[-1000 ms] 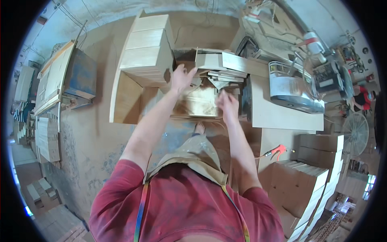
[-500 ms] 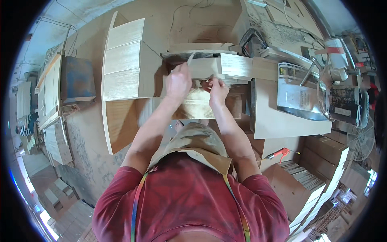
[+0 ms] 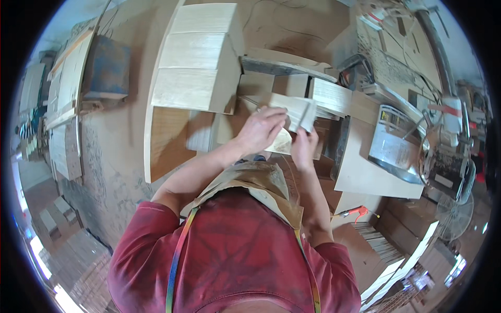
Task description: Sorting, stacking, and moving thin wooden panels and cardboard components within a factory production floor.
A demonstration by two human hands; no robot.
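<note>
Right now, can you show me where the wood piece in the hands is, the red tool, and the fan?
wood piece (image 3: 292,110), head view, on its pale top face.
red tool (image 3: 357,212), head view, on its red handle.
fan (image 3: 455,216), head view, on its round wire guard.

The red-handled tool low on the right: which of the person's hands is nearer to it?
Right. The right hand is above the red-handled tool, on that side; the left hand rests on the pale wood piece, further off.

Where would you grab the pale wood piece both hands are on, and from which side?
Probably the long edges of the pale wood piece, from the near side. It lies flat and thin; the left hand covers its left end, the right hand its near edge.
</note>
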